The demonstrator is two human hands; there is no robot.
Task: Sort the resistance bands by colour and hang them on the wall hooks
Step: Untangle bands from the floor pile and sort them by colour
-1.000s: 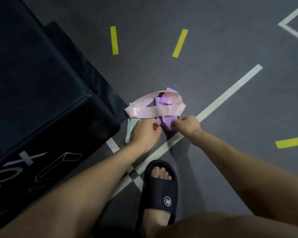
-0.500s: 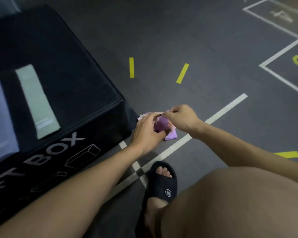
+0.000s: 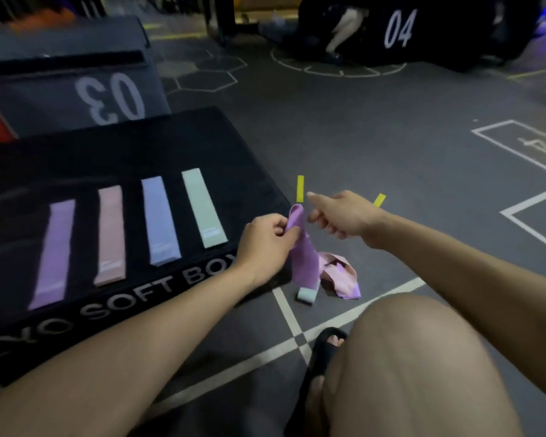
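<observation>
My left hand pinches a purple resistance band near its top, and the band hangs down to the floor. My right hand hovers just right of the band's top loop, index finger straight and nothing in its grasp. On the floor beneath lie a crumpled pink band, a mint green band and a purple end. Laid flat side by side on the black soft box are a purple band, a pink band, a lavender band and a mint band.
A grey box marked 03 stands behind the soft box. A black box marked 04 and a crouching person are far back. White lines and yellow tape strips mark the grey floor. My sandalled foot and knee are at the bottom.
I lifted the purple band off the floor pile with my left hand. My right hand let go of it. My view rose, showing the box top and its laid-out bands.
</observation>
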